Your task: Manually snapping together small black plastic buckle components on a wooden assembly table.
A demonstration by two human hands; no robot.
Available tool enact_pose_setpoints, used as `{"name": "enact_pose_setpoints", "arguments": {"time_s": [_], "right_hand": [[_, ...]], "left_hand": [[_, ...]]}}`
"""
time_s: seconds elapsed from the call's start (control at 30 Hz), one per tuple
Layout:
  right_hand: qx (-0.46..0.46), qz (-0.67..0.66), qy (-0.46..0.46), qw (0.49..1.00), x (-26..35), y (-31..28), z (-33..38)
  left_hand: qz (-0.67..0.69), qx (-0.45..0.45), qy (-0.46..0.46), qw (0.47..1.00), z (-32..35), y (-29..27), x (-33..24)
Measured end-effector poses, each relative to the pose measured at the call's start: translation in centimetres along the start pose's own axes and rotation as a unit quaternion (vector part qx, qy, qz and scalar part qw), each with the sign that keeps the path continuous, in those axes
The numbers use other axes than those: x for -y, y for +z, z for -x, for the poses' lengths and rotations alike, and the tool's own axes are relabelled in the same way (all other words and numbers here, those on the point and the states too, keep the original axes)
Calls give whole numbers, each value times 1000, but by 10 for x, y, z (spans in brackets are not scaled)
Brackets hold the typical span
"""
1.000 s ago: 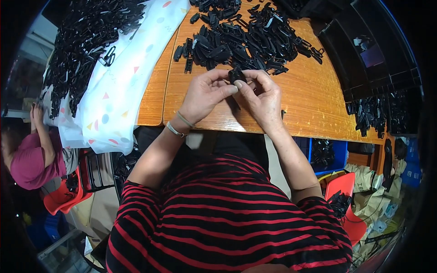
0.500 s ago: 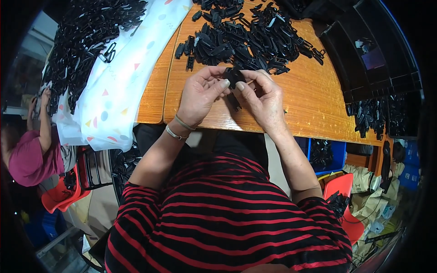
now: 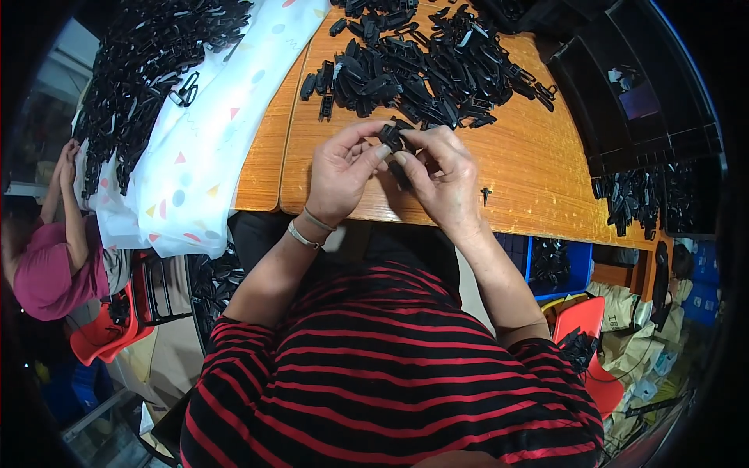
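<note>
A small black plastic part (image 3: 392, 139) is pinched between my two hands above the front of the wooden table (image 3: 515, 175). My left hand (image 3: 343, 168) grips it from the left with thumb and fingers, a bracelet at the wrist. My right hand (image 3: 443, 171) holds its other side, thumb and forefinger closed on it; the fingers hide much of its shape. Just right of that hand lies a tiny black cross-shaped piece (image 3: 486, 195). Beyond my hands spreads a heap of loose black plastic parts (image 3: 421, 74).
At left, a larger black heap (image 3: 148, 78) borders a white patterned plastic sheet (image 3: 199, 168). A black bin (image 3: 640, 86) stands at the right. Below it sit a blue crate (image 3: 581, 269) and a red chair (image 3: 581, 320). Another person (image 3: 58, 269) works at far left.
The black part has turned and tilted between my fingers. My right hand has shifted slightly left, showing more of the cross-shaped piece. The other person's hands have moved closer together.
</note>
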State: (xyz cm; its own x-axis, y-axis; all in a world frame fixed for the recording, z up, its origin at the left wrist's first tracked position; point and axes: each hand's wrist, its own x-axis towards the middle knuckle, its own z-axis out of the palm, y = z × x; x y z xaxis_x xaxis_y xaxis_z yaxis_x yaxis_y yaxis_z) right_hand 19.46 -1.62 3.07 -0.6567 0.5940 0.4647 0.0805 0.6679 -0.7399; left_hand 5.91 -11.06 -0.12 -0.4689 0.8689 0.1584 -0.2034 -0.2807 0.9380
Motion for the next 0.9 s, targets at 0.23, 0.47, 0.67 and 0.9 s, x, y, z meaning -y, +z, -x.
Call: {"name": "enact_pose_setpoints", "arguments": {"time_s": [0.23, 0.47, 0.67, 0.9], "right_hand": [[-60, 33, -44, 997, -2, 17, 20], [10, -54, -42, 998, 7, 32, 29], [55, -177, 22, 982, 36, 57, 40], [257, -146, 58, 954, 21, 31, 35]], "left_hand": [[-67, 2, 51, 996, 16, 11, -3], [-14, -2, -5, 1000, 32, 12, -28], [-5, 0, -19, 1000, 54, -7, -43], [-420, 9, -205, 884, 125, -115, -85]]}}
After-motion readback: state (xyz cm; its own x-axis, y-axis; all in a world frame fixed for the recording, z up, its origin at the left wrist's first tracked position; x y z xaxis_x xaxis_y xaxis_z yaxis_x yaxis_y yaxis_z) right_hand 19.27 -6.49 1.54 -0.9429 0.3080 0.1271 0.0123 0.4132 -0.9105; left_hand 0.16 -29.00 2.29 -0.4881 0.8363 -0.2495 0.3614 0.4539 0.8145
